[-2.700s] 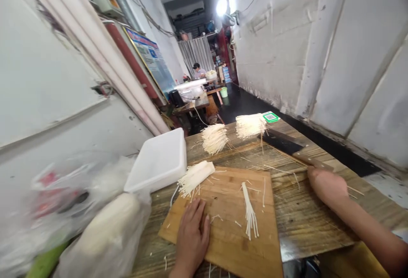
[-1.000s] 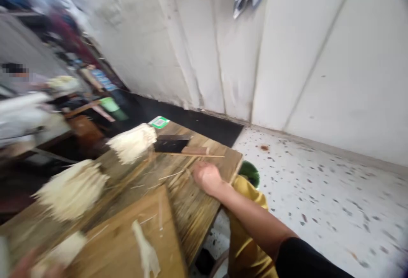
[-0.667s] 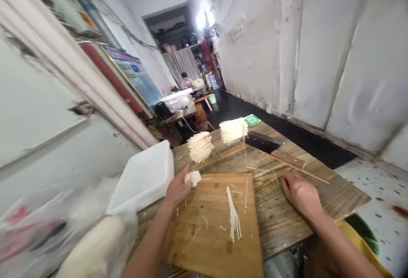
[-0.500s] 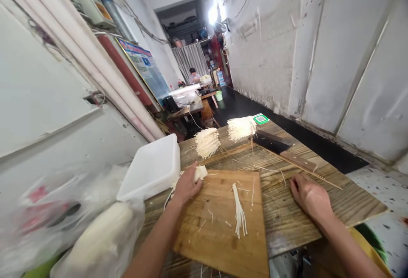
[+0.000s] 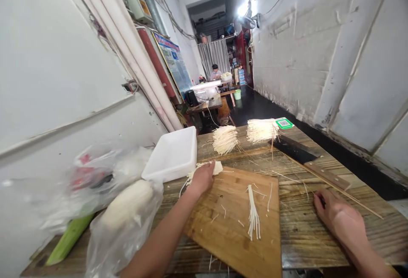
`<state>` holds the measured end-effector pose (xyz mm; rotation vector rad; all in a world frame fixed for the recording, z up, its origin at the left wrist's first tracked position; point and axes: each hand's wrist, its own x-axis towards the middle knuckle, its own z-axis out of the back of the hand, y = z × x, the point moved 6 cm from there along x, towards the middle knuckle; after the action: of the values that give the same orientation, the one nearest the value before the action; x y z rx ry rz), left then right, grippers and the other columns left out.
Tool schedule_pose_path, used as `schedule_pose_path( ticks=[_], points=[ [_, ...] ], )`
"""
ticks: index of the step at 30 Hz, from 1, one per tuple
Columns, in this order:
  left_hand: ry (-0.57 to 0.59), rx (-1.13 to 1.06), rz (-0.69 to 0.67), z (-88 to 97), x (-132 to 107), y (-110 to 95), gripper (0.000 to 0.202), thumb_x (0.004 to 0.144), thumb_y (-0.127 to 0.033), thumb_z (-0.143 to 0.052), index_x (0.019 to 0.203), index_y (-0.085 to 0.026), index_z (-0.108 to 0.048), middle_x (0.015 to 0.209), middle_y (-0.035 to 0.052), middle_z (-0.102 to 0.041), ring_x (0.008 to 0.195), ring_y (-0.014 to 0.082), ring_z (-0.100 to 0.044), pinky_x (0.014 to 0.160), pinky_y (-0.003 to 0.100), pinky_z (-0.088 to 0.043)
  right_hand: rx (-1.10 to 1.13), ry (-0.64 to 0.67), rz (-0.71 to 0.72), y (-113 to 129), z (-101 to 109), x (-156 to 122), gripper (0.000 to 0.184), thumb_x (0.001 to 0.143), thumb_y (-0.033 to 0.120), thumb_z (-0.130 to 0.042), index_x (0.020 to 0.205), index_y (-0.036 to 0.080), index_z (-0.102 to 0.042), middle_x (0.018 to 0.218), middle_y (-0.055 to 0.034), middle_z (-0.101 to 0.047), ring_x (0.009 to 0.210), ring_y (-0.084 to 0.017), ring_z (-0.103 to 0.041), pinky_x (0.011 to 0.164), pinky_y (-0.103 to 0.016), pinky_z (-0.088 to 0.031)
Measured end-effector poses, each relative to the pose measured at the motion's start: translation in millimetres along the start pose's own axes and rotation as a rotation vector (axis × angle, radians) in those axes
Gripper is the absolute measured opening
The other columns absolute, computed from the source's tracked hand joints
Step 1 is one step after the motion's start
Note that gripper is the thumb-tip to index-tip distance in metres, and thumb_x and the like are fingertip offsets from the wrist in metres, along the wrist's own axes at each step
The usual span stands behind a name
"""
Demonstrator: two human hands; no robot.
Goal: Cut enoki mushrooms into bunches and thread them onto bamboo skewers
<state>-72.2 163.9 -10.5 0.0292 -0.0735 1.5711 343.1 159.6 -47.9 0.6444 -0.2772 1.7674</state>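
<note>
My left hand [image 5: 204, 179] is wrapped round a bunch of enoki mushrooms [image 5: 218, 167] at the far left corner of the wooden cutting board [image 5: 229, 222]. The cut base pokes out past my fingers, and thin stems show on the other side. On the board's right part lies a small loose cluster of enoki [image 5: 253, 214]. My right hand [image 5: 341, 216] rests on the table right of the board, fingers curled in. A thin strand runs up to its fingertips; whether they grip it is unclear. Beyond it lies a cleaver [image 5: 328, 175], with thin skewers alongside.
Two enoki piles, one [image 5: 225, 140] left and another [image 5: 262, 130] right, sit at the table's far edge beside a green QR card [image 5: 284, 123]. A white plastic tub [image 5: 174, 152], a bagged pale lump [image 5: 127, 205] and a green stalk [image 5: 70, 239] are left. Someone [image 5: 216, 72] sits far back.
My view has turned left, so the table's things appear farther right and more of the green stalk shows. My left hand stays on the enoki bunch; my right hand remains beside the board.
</note>
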Motion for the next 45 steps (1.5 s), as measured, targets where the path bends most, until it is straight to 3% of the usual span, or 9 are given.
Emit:
schedule_pose_path(
  ticks=[3,9,15,23,27,32,35,37,45],
  points=[
    [-0.014,-0.005,0.031,1.1,0.1,-1.0,0.038,0.090,-0.035,-0.055,0.123,-0.018,-0.052,0.124,0.0094,-0.055,0.107,0.0236,-0.057,0.090,0.048,-0.048,0.002,-0.019,0.013,-1.2,0.0,-0.3,0.025,0.089,0.035,-0.038,0.072,0.022,-0.051,0.064,-0.0045,-0.062,0.054,-0.019,-0.057,0.051,-0.029,-0.038],
    [-0.033,-0.103,0.056,8.5,-0.2,2.9,0.063,0.078,-0.010,-0.054,0.139,-0.011,-0.037,0.120,0.0188,-0.060,0.114,0.0294,-0.055,0.097,0.042,-0.041,-0.010,-0.033,0.022,-2.7,-2.0,-1.5,0.026,0.090,0.036,-0.036,0.072,0.022,-0.050,0.064,-0.0042,-0.061,0.054,-0.019,-0.058,0.053,-0.030,-0.039],
    [-0.077,-0.326,0.102,24.4,-2.4,17.8,0.062,0.076,-0.009,-0.049,0.138,-0.012,-0.042,0.131,0.0171,-0.057,0.120,0.0269,-0.053,0.103,0.038,-0.037,0.025,-0.031,0.012,-4.4,-3.8,-2.0,0.027,0.090,0.035,-0.035,0.071,0.023,-0.050,0.066,-0.0044,-0.060,0.057,-0.019,-0.059,0.054,-0.030,-0.041],
    [-0.188,-0.831,0.163,61.7,-15.5,34.6,0.050,0.082,-0.030,-0.056,0.130,-0.017,-0.052,0.131,0.0116,-0.059,0.126,0.0289,-0.047,0.108,0.043,-0.032,0.095,-0.004,0.004,-7.0,-5.3,-1.4,0.024,0.088,0.037,-0.037,0.072,0.023,-0.049,0.067,-0.0044,-0.059,0.059,-0.021,-0.060,0.057,-0.033,-0.044],
    [-0.157,-1.214,0.154,77.0,-21.5,22.1,0.062,0.080,-0.044,-0.060,0.133,-0.015,-0.044,0.125,0.0136,-0.062,0.113,0.0274,-0.058,0.093,0.041,-0.047,0.158,-0.017,-0.003,-5.7,-1.8,-2.1,0.027,0.090,0.041,-0.038,0.077,0.023,-0.053,0.071,-0.0060,-0.064,0.062,-0.021,-0.062,0.055,-0.032,-0.044],
    [0.106,-1.628,0.103,65.9,-25.9,-20.8,0.063,0.069,-0.045,-0.074,0.120,-0.013,-0.055,0.112,0.0155,-0.068,0.100,0.0266,-0.065,0.087,0.040,-0.051,0.201,-0.059,-0.048,4.3,20.8,3.5,0.031,0.090,0.043,-0.038,0.090,0.020,-0.058,0.086,-0.0098,-0.068,0.068,-0.022,-0.064,0.060,-0.032,-0.046],
    [0.331,-1.763,0.109,38.6,-27.7,-50.4,0.054,0.064,-0.040,-0.080,0.106,-0.010,-0.063,0.097,0.0165,-0.071,0.090,0.0278,-0.068,0.080,0.040,-0.052,0.525,0.029,-0.241,21.4,33.9,17.1,0.031,0.084,0.046,-0.046,0.088,0.018,-0.058,0.083,-0.0113,-0.067,0.070,-0.024,-0.064,0.064,-0.035,-0.046],
    [0.439,-1.818,0.121,19.9,-28.0,-66.5,0.045,0.063,-0.036,-0.082,0.095,-0.010,-0.066,0.089,0.0150,-0.072,0.083,0.0260,-0.069,0.077,0.039,-0.053,0.612,0.119,-0.216,51.9,37.4,32.6,0.034,0.086,0.047,-0.042,0.092,0.017,-0.058,0.082,-0.0092,-0.067,0.069,-0.021,-0.063,0.066,-0.033,-0.047],
    [0.500,-1.908,0.159,-12.3,-21.3,-86.3,0.034,0.065,-0.034,-0.081,0.086,-0.011,-0.067,0.075,0.0063,-0.070,0.066,0.0145,-0.064,0.072,0.029,-0.051,0.795,0.564,-0.030,167.4,-18.3,92.4,0.039,0.075,0.041,-0.067,0.105,0.016,-0.066,0.062,0.0021,-0.060,0.055,-0.014,-0.054,0.052,-0.026,-0.041]
  ],
)
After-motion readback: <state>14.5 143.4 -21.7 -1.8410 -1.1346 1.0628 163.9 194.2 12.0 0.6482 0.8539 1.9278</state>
